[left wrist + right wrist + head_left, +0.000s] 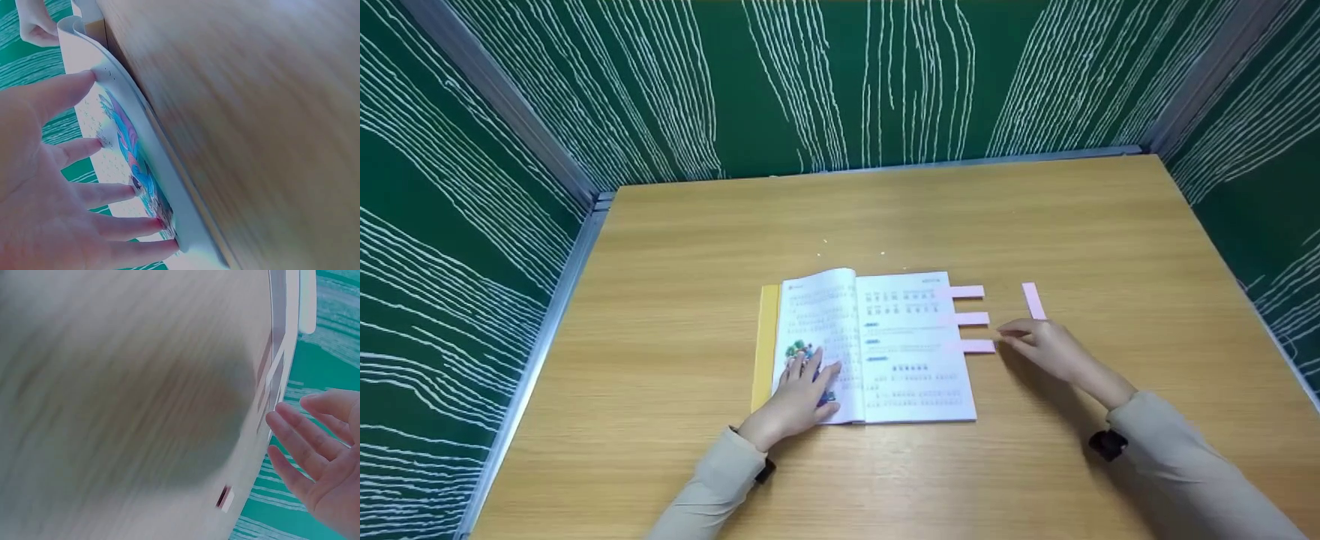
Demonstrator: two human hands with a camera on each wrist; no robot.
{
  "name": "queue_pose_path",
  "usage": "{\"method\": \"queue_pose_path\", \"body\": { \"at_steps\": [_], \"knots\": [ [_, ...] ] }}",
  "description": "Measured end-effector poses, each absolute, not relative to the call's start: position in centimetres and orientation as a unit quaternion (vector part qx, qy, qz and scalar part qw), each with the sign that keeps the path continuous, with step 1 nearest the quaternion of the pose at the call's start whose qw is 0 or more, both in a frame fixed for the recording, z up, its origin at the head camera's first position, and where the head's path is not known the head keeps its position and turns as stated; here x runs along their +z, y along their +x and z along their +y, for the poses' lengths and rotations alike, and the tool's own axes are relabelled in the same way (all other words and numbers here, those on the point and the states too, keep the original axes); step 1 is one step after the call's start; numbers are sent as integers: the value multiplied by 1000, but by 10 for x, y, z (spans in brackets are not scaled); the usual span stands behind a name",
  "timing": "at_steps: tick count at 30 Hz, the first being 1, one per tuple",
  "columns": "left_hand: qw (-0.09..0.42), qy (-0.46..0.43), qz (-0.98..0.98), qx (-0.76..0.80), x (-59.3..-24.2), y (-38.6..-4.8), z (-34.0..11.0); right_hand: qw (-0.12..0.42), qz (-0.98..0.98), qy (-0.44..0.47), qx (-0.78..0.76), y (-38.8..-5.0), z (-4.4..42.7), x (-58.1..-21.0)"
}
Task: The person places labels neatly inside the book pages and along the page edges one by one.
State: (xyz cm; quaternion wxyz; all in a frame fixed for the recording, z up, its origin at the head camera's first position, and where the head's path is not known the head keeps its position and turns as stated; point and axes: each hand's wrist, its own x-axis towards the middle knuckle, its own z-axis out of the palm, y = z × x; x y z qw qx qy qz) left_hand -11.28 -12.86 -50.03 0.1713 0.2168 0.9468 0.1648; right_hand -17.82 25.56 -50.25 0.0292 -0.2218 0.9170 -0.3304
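An open book (919, 401) with printed pages lies on the table. My left hand (799, 394) rests on its left page with the fingers spread, partly covering a coloured picture (129, 135). Three pink paper strips, an upper strip (969, 292), a middle strip (973, 319) and a lower strip (979, 346), stick out past the right page's edge. Just right of the lower strip is my right hand (1057, 351), its fingers loosely bent and holding nothing in the right wrist view. Beyond that hand lies a loose pink strip (1033, 300), its near end hidden by the hand.
A yellow cover edge (765, 337) shows along the book's left side. Small white scraps (883, 253) lie behind the book on the wooden table (697, 247). Green panels with white lines (847, 82) stand at the back and sides.
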Motion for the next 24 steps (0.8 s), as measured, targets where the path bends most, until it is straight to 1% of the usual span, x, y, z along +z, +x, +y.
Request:
{"method": "queue_pose_path", "body": {
  "at_steps": [14,20,24],
  "knots": [
    [164,215,951,149,-502,-112,-128,15,927,-182,-329,-193,280,-504],
    [168,215,951,146,-503,-112,-128,-4,928,-176,-328,-198,287,-506],
    [165,217,952,141,-503,-112,-128,-7,928,-175,-328,-200,291,-506]
  ]
}}
